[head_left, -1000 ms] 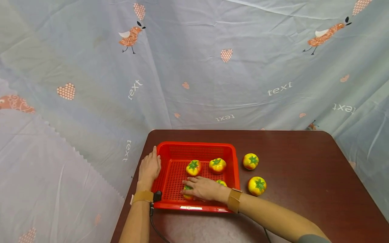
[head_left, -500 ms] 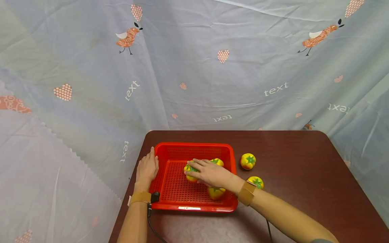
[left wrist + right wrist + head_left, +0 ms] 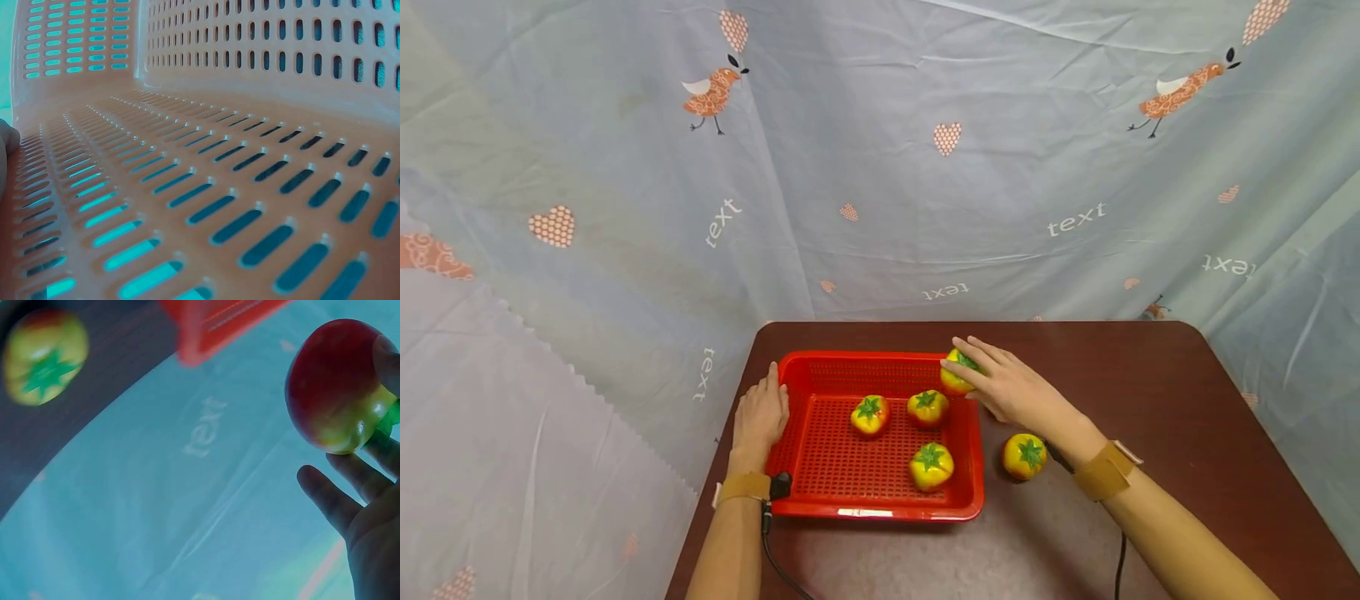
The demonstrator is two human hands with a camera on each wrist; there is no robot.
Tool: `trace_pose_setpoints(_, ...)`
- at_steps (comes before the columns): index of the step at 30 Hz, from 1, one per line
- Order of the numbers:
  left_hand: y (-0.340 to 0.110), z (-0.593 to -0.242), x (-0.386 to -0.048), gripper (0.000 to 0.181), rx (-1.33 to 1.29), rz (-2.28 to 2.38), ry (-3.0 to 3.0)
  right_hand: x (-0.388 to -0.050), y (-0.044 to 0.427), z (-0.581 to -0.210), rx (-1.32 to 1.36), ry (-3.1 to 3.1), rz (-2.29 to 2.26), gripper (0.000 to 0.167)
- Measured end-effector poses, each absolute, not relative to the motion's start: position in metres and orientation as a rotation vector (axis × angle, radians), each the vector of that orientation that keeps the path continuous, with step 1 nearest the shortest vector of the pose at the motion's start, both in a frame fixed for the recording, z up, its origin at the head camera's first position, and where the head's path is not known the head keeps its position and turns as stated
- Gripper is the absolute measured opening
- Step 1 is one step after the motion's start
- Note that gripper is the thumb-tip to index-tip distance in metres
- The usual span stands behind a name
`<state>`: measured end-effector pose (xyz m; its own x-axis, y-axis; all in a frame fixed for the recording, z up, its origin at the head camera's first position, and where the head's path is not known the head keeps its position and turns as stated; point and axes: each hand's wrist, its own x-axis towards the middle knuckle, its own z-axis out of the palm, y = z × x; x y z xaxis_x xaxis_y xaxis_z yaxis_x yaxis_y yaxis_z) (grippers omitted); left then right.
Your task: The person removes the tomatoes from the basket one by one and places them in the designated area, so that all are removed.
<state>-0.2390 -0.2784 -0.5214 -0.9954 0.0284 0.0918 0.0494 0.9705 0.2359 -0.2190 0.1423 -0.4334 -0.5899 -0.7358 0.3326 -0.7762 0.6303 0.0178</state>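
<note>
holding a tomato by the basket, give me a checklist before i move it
1. Right hand gripping the held tomato: ok, grasped in the right wrist view.
2. Left hand on the red basket: ok, resting at the left rim.
3. Held tomato past the basket's right side: cannot tell, it overlaps the rear right corner in the head view.
4. Loose tomato clear of the basket: ok, a gap separates them.
5. Three tomatoes upright inside: ok, green tops visible.

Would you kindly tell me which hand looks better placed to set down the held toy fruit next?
The right hand, I'd judge: it holds that toy fruit near the far right corner of the red basket, while the left hand is at the basket's left rim, well away from the fruit.
</note>
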Motion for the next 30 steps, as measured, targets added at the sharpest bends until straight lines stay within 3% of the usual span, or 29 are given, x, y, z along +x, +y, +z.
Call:
trace_pose_setpoints(7, -0.279, -0.523, -0.239, 0.054, -0.075, -0.358, -3.023, -0.182, 0.188, -0.457, 1.095, -2.604, 0.255, 0.071)
trace_pose_setpoints(13, -0.279, -0.521, -0.241, 0.054, -0.08, -0.358, -3.015, -0.141, 0.211, -0.483, 1.049, -2.587, 0.326, 0.048)
trace_pose_setpoints(16, -0.279, -0.52, -0.241, 0.054, -0.077, -0.352, -3.025, -0.12, 0.215, -0.493, 1.011, -2.588, 0.355, 0.058)
trace_pose_setpoints(19, -0.279, -0.521, -0.241, 0.055, -0.076, -0.352, -3.03, -0.103, 0.217, -0.501, 0.975, -2.594, 0.367, 0.057)
trace_pose_setpoints(24, -0.278, -0.522, -0.242, 0.055, -0.072, -0.356, -3.031, -0.086, 0.221, -0.513, 0.918, -2.621, 0.406, 0.047)
trace_pose_setpoints(30, -0.277, -0.521, -0.241, 0.055, -0.07, -0.359, -3.038, -0.077, 0.217, -0.531, 0.955, -2.607, 0.44, 0.047)
